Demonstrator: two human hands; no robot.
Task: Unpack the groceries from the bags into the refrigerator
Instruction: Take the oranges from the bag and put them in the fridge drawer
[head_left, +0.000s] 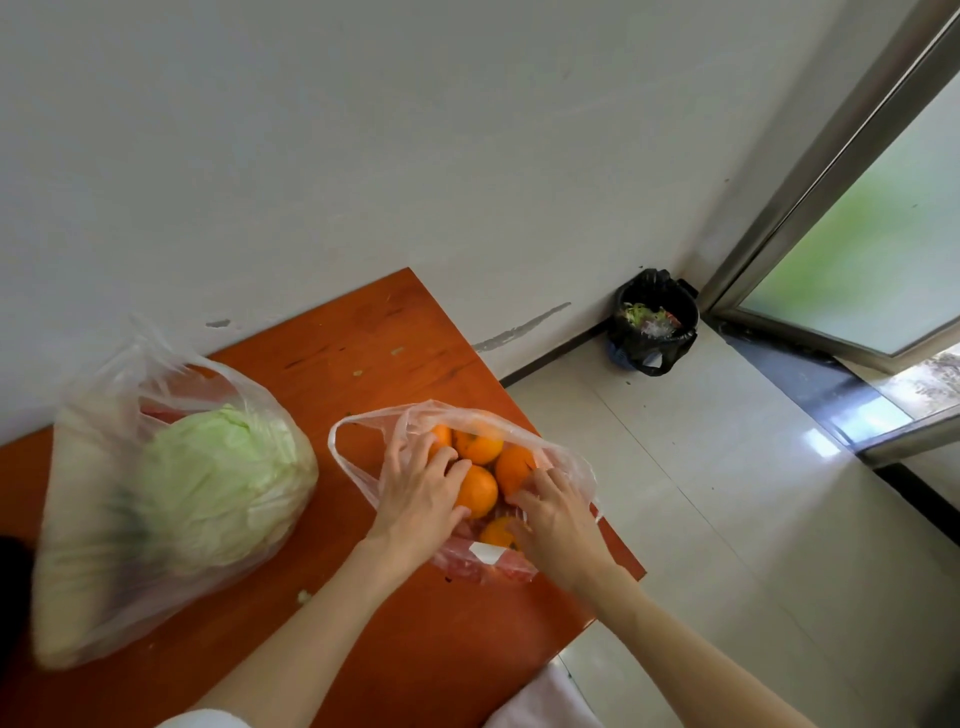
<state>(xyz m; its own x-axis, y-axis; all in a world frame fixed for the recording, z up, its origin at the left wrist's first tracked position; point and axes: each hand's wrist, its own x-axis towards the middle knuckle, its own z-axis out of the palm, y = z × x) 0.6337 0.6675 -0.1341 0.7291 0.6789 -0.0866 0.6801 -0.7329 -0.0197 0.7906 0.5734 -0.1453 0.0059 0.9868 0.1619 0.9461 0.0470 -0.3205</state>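
Note:
A clear plastic bag (363, 462) of several oranges (480, 447) lies on the red-brown table (337, 353) near its right edge. My left hand (415, 493) is inside the bag's mouth, fingers curled over one orange (480, 491). On the bag's right side, my right hand (558, 512) rests with its fingers on the plastic beside another orange (514, 467). A lower orange (496, 532) shows between my hands. A second clear bag (104, 467) at the left holds a pale green cabbage (218, 483). No refrigerator is in view.
A white wall (415, 130) runs behind the table. On the tiled floor (727, 519) to the right, a black-lined waste bin (655, 327) stands in the corner next to a metal-framed glass door (857, 249). White cloth (540, 696) shows at the bottom.

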